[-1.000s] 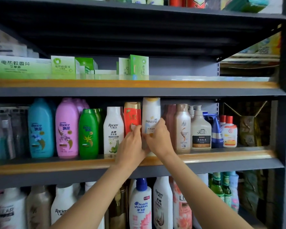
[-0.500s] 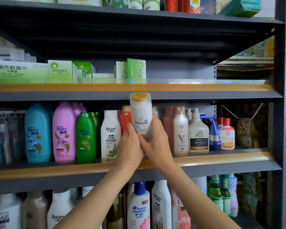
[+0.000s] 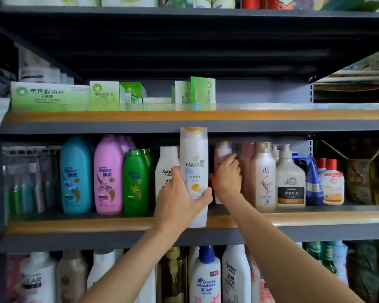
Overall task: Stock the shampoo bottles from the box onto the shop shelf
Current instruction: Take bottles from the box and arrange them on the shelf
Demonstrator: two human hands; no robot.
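The Pantene shampoo bottle (image 3: 194, 171) is tall, white and upright, with a gold cap and an orange-yellow emblem low on its label. The left hand (image 3: 179, 200) wraps its lower half, holding it in front of the middle shelf (image 3: 74, 226). The right hand (image 3: 227, 178), fingers curled, grips a blurred bottle (image 3: 222, 149) standing in the shelf's row.

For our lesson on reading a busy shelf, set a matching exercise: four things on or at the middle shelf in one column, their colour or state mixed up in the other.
Things:
1. Pantene bottle
2. Bottle beside the pink one, at the left end
3. Pump bottle
4. Right hand

States:
A. blue
B. cream with a dark label
C. held by the left hand
D. reaching among the shelf's bottles

Pairs: 1-C, 2-A, 3-B, 4-D
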